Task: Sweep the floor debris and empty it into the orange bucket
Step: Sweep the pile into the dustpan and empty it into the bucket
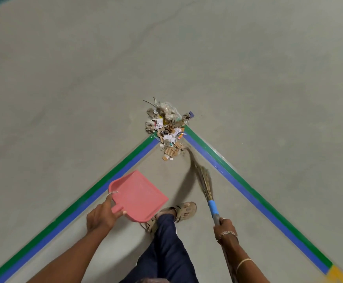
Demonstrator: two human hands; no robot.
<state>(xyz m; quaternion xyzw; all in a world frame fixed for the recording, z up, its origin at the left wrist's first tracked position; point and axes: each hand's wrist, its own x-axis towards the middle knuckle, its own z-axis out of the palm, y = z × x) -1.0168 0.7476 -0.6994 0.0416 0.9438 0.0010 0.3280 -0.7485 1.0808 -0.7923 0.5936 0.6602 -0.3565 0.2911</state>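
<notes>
A heap of debris, made of paper scraps, cardboard bits and crumpled plastic, lies on the grey floor at the corner of the tape lines. My right hand grips the handle of a grass broom with a blue band; its bristle tips reach the near right edge of the heap. My left hand holds a pink dustpan by its short handle, above the floor and short of the heap. No orange bucket is in view.
Green and blue tape lines form a V on the concrete floor, meeting at the heap, with a yellow patch at the lower right. My sandalled foot and dark trouser leg sit between the dustpan and the broom.
</notes>
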